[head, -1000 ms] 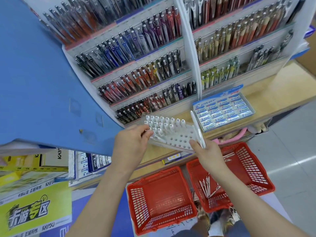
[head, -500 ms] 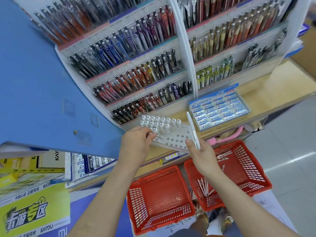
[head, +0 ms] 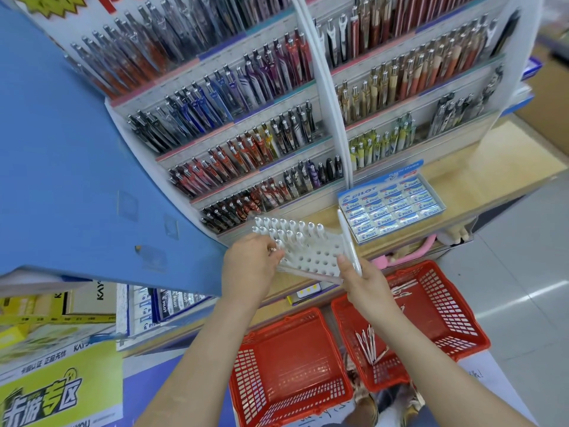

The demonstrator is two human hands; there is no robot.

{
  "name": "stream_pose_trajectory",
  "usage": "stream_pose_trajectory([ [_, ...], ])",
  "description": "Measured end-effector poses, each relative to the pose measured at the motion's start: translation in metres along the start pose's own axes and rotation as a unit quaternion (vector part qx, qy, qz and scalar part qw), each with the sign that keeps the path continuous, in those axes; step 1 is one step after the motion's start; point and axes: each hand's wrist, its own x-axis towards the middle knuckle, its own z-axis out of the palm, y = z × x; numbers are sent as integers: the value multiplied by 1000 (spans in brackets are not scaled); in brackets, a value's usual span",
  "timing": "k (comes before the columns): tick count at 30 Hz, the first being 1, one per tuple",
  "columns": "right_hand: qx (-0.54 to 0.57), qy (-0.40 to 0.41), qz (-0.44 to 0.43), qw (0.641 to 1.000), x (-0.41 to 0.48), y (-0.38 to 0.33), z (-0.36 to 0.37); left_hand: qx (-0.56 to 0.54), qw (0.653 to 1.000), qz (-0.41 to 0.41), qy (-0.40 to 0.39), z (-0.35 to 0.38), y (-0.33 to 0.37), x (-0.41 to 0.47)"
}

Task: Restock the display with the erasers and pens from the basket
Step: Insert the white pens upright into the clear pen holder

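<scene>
Between my hands tilts the white pen rack (head: 311, 252); my left hand (head: 250, 268) grips its left edge; my right hand (head: 368, 283) pinches a white pen (head: 347, 238) at its right edge.

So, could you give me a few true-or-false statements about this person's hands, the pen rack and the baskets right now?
1. The right hand holds a slim white pen. True.
2. The left red plastic basket holds loose pens. False: no pens show in it; the loose white pens lie in the right red plastic basket.
3. The blue-and-white box of erasers sits on the pale wooden shelf. True.
4. Every hole in the white perforated plastic rack is filled. False: its near rows are empty holes.
</scene>
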Motion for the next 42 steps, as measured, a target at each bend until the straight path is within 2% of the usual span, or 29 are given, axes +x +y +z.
stream_pose_trajectory([
  [3,121,-14,57,991,-4,-10,-10,-32,999,-7,35,-8,2,-5],
  [5,201,-42,80,975,-8,-22,-18,-106,993,-1,53,-16,10,-10],
  [7,292,-85,94,948,-11,-34,-21,-230,973,-6,-19,-20,23,-13],
  [9,360,-107,96,922,-13,-46,-21,-332,932,-22,-143,-18,39,-20],
  [11,389,-101,77,912,-15,-56,-20,-411,883,-58,-220,-14,53,-29],
  [14,366,-80,47,926,-17,-63,-19,-515,804,-131,-267,-13,62,-41],
  [17,345,-74,29,935,-21,-64,-17,-590,730,-162,-305,-12,65,-49],
  [18,342,-75,26,936,-23,-64,-15,-607,715,-167,-303,-12,66,-51],
  [20,334,-71,18,940,-24,-64,-13,-617,722,-173,-261,-12,68,-51],
  [24,330,-17,-1,944,-15,-63,-25,-542,815,-145,-146,-24,59,-47],
  [26,261,2,-11,965,-11,-63,-35,-501,848,-127,-119,-31,48,-44],
  [28,197,0,-12,980,-11,-62,-38,-479,866,-109,-96,-37,40,-39],
  [30,193,-15,-8,981,-13,-62,-35,-479,869,-92,-82,-43,35,-35],
  [32,235,-29,15,971,-15,-60,-29,-490,865,-75,-81,-50,31,-33],
  [38,326,-68,82,939,-19,-54,-19,-474,871,-68,-115,-62,19,-34],
  [42,267,-67,49,960,-17,-55,-14,-495,862,-102,-48,-63,13,-31],
])
